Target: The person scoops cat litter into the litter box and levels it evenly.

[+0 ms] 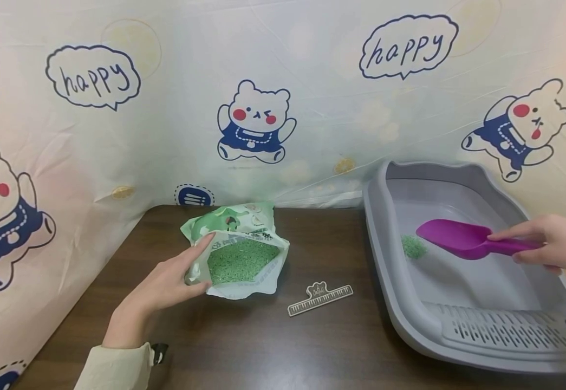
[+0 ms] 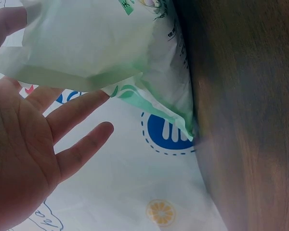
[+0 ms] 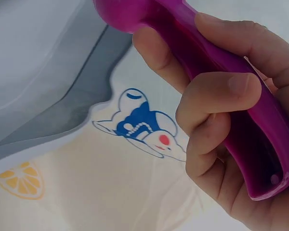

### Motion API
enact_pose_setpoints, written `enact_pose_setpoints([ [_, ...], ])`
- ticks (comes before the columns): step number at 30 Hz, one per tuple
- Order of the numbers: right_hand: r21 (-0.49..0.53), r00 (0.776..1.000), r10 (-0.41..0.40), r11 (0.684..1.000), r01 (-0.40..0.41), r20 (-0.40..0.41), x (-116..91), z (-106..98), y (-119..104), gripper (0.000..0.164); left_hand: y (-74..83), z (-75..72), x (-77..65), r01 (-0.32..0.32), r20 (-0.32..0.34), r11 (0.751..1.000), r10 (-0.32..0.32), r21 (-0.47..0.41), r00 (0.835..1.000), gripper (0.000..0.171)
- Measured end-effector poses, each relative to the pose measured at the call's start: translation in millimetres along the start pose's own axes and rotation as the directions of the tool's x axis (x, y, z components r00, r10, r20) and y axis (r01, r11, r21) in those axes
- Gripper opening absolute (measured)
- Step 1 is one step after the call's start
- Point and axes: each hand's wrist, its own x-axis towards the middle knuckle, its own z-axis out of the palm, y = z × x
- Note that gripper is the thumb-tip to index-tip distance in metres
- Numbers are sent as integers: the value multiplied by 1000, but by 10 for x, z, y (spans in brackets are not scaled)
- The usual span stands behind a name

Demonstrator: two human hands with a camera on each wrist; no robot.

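Observation:
On the left, an open bag (image 1: 278,271) of green cat litter (image 1: 241,261) has its wide mouth facing me. My left hand (image 1: 166,281) holds the side of its mouth, thumb at the front edge and fingers along the outer side. In the left wrist view the lower fingers of that hand (image 2: 29,144) are spread and fairly straight beside the bag (image 2: 91,48). My right hand (image 1: 558,244) grips the handle of a purple scoop (image 1: 463,238), fingers wrapped round it in the right wrist view. The scoop is over the grey litter box (image 1: 377,238).
Inside the box, a small heap of green litter (image 1: 413,247) lies near its left wall. A ruler-like bag clip (image 1: 319,299) lies on the brown table (image 1: 263,346) between bag and box. Behind hangs a printed cloth (image 1: 312,108) with bears and "happy" bubbles.

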Motion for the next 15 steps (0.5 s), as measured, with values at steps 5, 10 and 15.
enact_pose_setpoints([
  [5, -10, 999, 27, 1000, -27, -29, -79, 5, -62, 47, -3, 13, -10, 4, 3, 1000, -4, -5, 1000, 92],
  [10, 8, 992, 62, 998, -62, -107, -196, 40, -82, 49, 1, 15, -1, 2, 2, 1000, -2, 0, 1000, 91],
  [15, 29, 986, 86, 996, -83, -144, -261, 62, -159, 51, 8, -12, 3, 5, 6, 1000, -5, -1, 1000, 92],
])
